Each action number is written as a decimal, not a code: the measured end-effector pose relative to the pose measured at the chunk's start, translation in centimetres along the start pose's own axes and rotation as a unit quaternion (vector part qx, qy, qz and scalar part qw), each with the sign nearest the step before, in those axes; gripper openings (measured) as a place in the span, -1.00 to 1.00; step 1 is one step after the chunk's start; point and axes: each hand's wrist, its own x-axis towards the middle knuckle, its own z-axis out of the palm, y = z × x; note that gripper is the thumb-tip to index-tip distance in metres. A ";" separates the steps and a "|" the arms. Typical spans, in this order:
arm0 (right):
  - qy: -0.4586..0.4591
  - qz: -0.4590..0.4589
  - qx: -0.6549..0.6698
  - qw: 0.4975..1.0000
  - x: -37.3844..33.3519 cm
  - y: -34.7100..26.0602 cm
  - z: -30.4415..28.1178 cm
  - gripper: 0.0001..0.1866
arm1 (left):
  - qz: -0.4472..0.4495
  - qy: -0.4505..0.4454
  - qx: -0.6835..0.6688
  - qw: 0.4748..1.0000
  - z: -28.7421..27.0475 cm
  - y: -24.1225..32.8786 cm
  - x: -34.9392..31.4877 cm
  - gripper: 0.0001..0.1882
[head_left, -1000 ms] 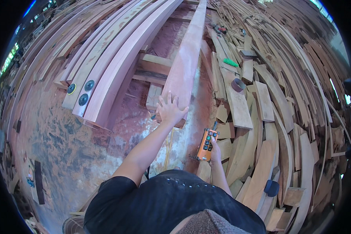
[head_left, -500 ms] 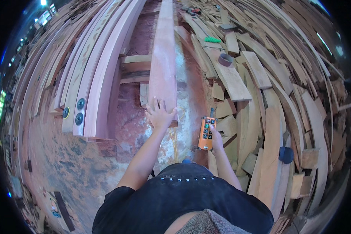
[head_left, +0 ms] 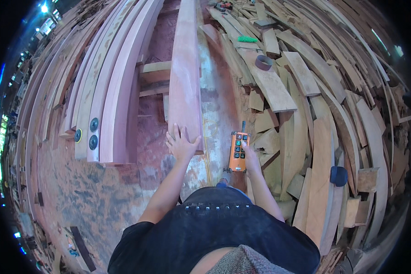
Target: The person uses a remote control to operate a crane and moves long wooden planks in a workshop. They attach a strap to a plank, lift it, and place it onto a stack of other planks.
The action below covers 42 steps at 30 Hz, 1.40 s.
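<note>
My left hand (head_left: pixel 183 145) lies with spread fingers on the near end of a long, pinkish wooden beam (head_left: pixel 185 86). That beam stretches away from me, its far end running out at the top of the view. In my right hand (head_left: pixel 252 160) is an orange handheld remote control (head_left: pixel 238 152) with dark push buttons and a short black stub at its top. My thumb rests over the buttons on its upper right side. To the left of the beam, across a gap, stand several long planed beams (head_left: pixel 118 114) side by side.
Cross timbers (head_left: pixel 155 73) span the gap. Dark round discs (head_left: pixel 93 124) sit on one left beam's end, and a yellow-rimmed disc (head_left: pixel 78 135) is beside them. At right, offcut planks (head_left: pixel 278 93) lie heaped, carrying a tape roll (head_left: pixel 263 63) and green brush (head_left: pixel 247 39). A yellow cord (head_left: pixel 207 155) crosses the floor.
The beam's near end has shifted a little left and toward me, my left hand moving with it. The remote has moved slightly left, and my right thumb sits higher on its buttons.
</note>
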 end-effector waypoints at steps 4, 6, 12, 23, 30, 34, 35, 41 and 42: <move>-0.016 -0.004 0.006 1.000 1.1 0.0 -0.2 -0.50 | 0.012 0.028 -0.003 1.000 1.1 -1.2 -0.2 -0.01; -0.012 -0.006 0.002 1.000 1.4 0.0 -0.3 -0.53 | 0.022 0.037 -0.005 0.999 1.6 -1.7 -0.3 -0.01; -0.046 -0.013 -0.019 0.999 1.4 -0.5 -0.1 -0.55 | 0.007 0.016 0.008 1.000 1.7 -2.3 0.2 -0.01; -0.051 -0.019 -0.039 0.998 1.4 -0.2 -0.1 -0.62 | 0.001 -0.008 0.012 1.000 0.3 -2.5 1.5 0.00; -0.048 -0.020 -0.048 0.997 1.6 0.1 -0.9 -0.66 | -0.011 -0.026 0.003 1.000 -0.9 -1.6 2.8 0.03; -0.049 -0.020 -0.052 0.997 1.7 0.4 -1.2 -0.60 | -0.012 -0.022 -0.009 1.000 -1.4 -1.1 3.5 0.03; -0.051 -0.017 -0.053 0.997 1.7 0.5 -1.2 -0.58 | -0.012 -0.022 -0.008 1.000 -1.5 -0.9 3.7 0.03; -0.065 -0.012 -0.071 0.995 1.9 0.7 -1.5 -0.55 | -0.018 -0.021 -0.011 1.000 -2.0 0.1 5.1 0.05; -0.067 -0.013 -0.066 0.995 2.0 0.7 -1.5 -0.55 | -0.018 -0.019 -0.011 1.000 -2.1 0.4 5.3 0.05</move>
